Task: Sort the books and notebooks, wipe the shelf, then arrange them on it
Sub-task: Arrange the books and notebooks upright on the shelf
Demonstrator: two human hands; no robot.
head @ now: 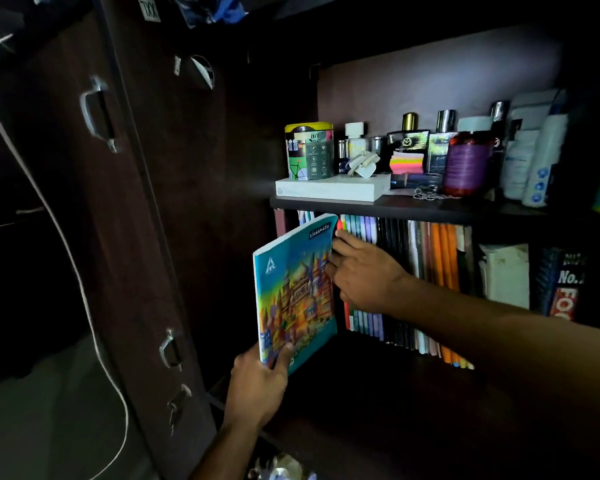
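A teal notebook (297,289) with a colourful city picture on its cover stands tilted at the left end of the lower shelf. My left hand (258,382) grips its bottom corner, thumb on the cover. My right hand (361,271) reaches in behind the notebook's right edge, fingers against the row of upright books and notebooks (413,282). That row fills the lower shelf with thin coloured spines. Thicker books (565,285) stand at the far right. The lower shelf board (378,382) is dark in front of the row.
The upper shelf (413,206) carries a white box (329,190), a printed tin (309,150), perfume bottles (409,140), sticky notes (406,161) and tubes. A dark cupboard door (118,202) with metal handles stands open at left. A white cable (66,254) hangs beside it.
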